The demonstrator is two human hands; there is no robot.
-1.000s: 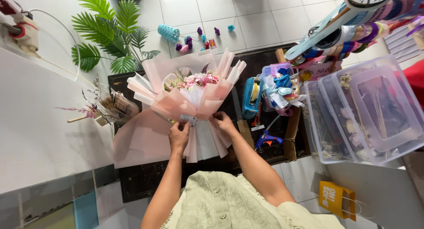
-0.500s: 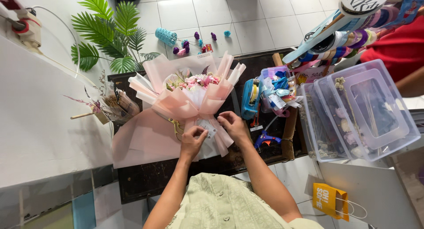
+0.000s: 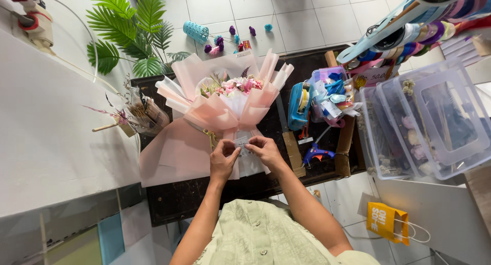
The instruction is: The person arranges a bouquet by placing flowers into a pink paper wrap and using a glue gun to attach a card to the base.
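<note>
The bouquet, wrapped in pink paper, lies on the dark worktop, stem end toward the person. Both hands meet at its lower wrap: the left hand and right hand each pinch an edge of a small pale card between thumb and fingers, holding it against the wrap. A blue tape dispenser sits just right of the bouquet; a blue glue gun lies near the right hand. Clear plastic boxes stand well apart at right.

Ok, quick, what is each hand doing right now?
Left hand: fingers pinched shut on the small white tag at the bouquet stem.
Right hand: pinched shut on the same tag's other side.
</note>
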